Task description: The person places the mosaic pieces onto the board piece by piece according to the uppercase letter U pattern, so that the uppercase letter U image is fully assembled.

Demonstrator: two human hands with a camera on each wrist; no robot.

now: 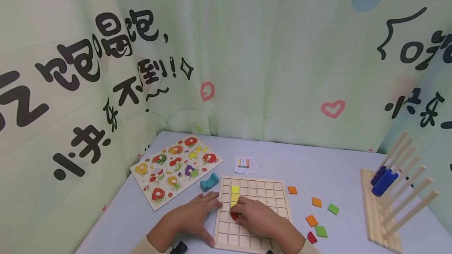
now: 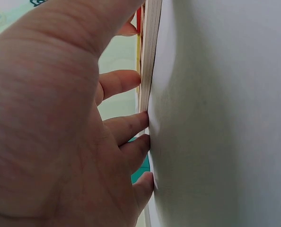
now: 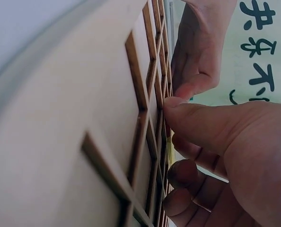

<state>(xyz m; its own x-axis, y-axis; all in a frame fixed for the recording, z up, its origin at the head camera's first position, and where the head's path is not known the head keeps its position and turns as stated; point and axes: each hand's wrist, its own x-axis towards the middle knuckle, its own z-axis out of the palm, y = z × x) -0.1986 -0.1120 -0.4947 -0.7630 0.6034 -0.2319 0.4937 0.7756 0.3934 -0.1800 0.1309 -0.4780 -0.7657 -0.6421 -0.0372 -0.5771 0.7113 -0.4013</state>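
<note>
My spread left hand (image 1: 193,215) touches the left edge of the grid board (image 1: 264,192); my right hand (image 1: 255,215) pinches a red tile (image 1: 234,216); the curtain (image 1: 263,69) reads “快乐”.

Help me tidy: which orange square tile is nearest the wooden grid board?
The orange square tile by the grid board's top right corner; both others lie farther right.

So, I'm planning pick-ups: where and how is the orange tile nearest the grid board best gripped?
Probably pinch the orange tile by its near and far edges, coming down from above and the right. It lies flat on the table and looks thin, so the edges offer the hold; the grid board lies close on its left, leaving little finger room there.
</note>
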